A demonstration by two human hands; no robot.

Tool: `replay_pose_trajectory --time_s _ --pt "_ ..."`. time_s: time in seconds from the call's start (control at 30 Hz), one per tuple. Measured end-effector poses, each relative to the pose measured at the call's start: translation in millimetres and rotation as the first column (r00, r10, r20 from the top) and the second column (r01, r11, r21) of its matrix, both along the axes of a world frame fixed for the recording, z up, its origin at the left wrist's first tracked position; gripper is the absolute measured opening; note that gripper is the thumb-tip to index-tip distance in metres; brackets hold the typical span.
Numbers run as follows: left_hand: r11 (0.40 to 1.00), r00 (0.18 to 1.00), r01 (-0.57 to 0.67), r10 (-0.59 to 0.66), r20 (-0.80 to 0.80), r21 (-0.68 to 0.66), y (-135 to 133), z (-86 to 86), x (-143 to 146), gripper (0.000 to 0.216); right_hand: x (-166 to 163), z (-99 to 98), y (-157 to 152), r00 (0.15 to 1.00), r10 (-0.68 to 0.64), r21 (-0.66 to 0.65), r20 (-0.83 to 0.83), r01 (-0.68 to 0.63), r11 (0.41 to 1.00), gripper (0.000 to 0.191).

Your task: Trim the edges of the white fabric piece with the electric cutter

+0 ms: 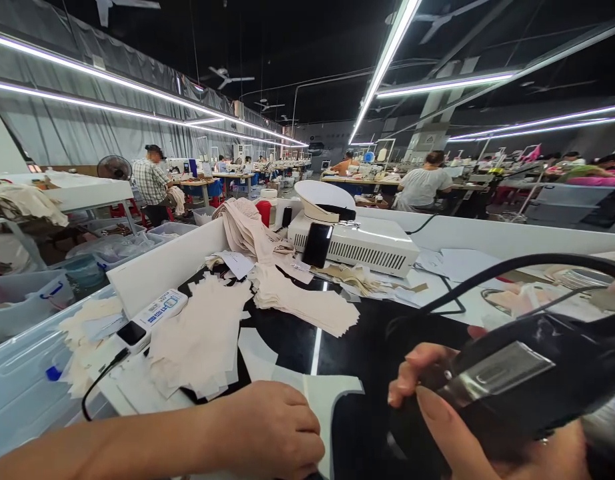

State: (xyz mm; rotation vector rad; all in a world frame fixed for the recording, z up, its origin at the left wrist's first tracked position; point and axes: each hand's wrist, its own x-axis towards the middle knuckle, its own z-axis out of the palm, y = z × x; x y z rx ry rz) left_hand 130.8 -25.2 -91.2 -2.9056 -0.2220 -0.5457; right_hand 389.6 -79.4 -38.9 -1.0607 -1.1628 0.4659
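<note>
My left hand point(272, 427) lies on a white cut piece point(337, 390) at the front of the black work surface point(362, 353). Its fingers are curled and pressed together, with the tips partly hidden. At the right, my right hand point(452, 407) is wrapped round a black corded tool that looks like an iron point(517, 380). A metal plate shows on its side, and it is tilted above the surface, partly blurred. Left of centre lies a loose stack of cream cut pieces point(202, 333); another stack of cream pieces point(297, 297) lies behind my hands.
A thick black cord point(487, 270) arches over the right side. A white vented machine point(357, 243) stands at the back with a phone point(317, 245) leaning on it. A white device point(160, 310) with a cable sits left. People work at sewing tables beyond.
</note>
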Motion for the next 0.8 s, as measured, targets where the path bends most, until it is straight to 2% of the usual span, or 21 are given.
replay_pose_trajectory --time_s 0.03,0.13,0.27,0.33,0.57,0.8 --pt "1.0 1.0 0.002 -0.002 0.017 -0.001 0 -0.6 0 0.03 -13 6.3 -2 0.992 -0.064 0.114 -0.108 0.076 0.991 0.068" --pt "0.999 0.998 -0.001 0.004 0.068 -0.033 -2 0.6 -2 0.025 -36 20.8 -7 0.973 -0.038 0.133 -0.229 0.07 0.989 0.066" --pt "0.995 0.992 0.017 -0.005 0.123 -0.098 -6 9.0 -5 0.023 -34 29.7 -13 0.955 0.19 0.115 -0.227 -0.168 0.979 0.061" --pt "0.991 0.988 0.031 -0.01 0.157 -0.132 -7 14.6 -9 0.025 -31 31.5 -17 0.942 0.248 0.119 -0.227 -0.226 0.967 0.059" --pt "0.985 0.984 0.075 -0.048 0.174 -0.155 -10 28.8 -15 0.024 -40 34.9 -25 0.908 0.322 0.111 -0.267 -0.303 0.946 0.055" --pt "0.991 0.988 0.103 -0.092 0.127 -0.087 -10 22.7 -1 0.031 -50 35.7 -23 0.912 0.306 0.122 -0.274 -0.283 0.951 0.052"
